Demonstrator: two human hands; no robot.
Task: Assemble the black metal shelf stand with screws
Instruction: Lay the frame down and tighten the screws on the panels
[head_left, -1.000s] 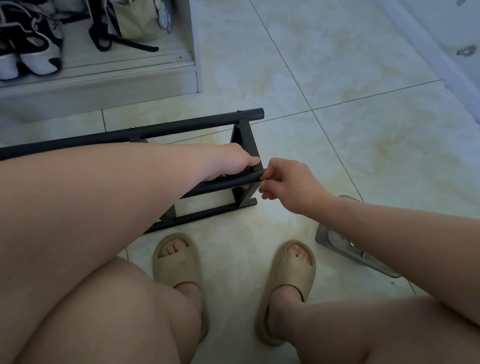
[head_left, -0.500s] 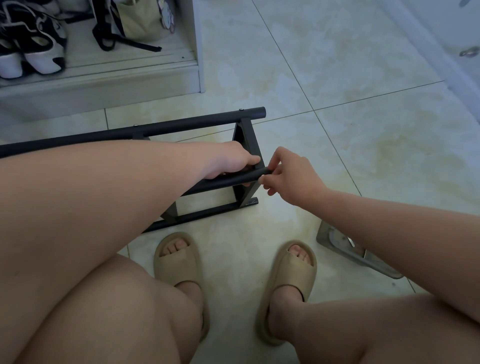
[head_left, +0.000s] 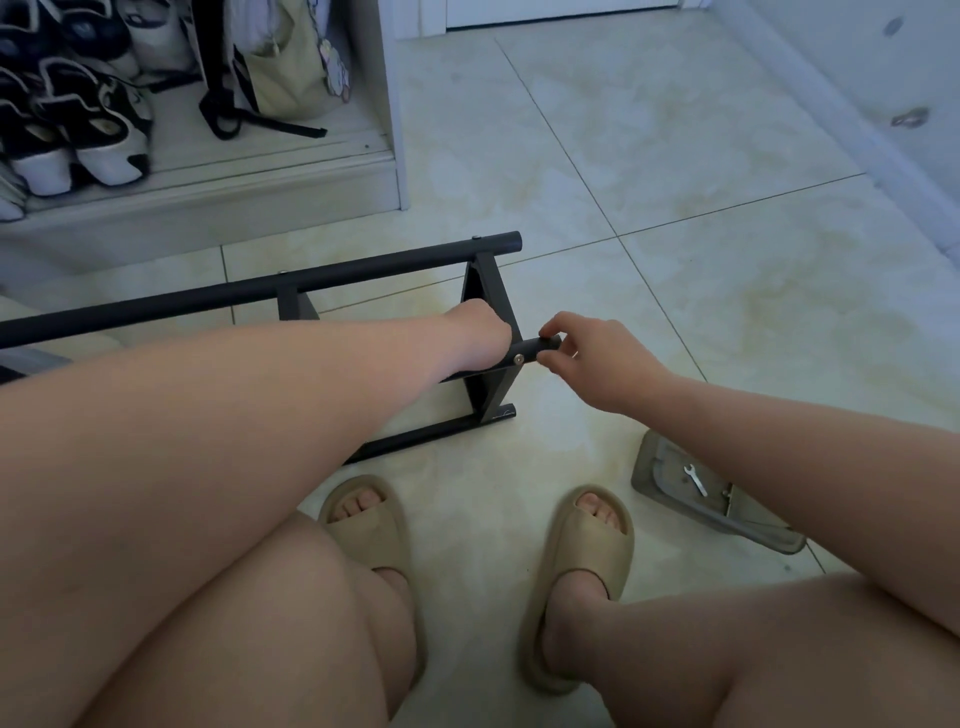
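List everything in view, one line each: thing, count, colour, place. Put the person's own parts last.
shelf stand: one, black, lying on the floor ahead of the feet
screw: one plainly seen, silver, in the stand's near tube
tray: one, grey, on the floor right of the feet
wrench: one, silver, in the tray
cabinet: one, white, top left
shoes: several, black and white, in the cabinet
bag: one, beige with black straps, in the cabinet right of the shoes
floor: pale tiles
slippers: two, beige, on the feet
left hand: grips the stand's near tube
right hand: pinches that tube's end
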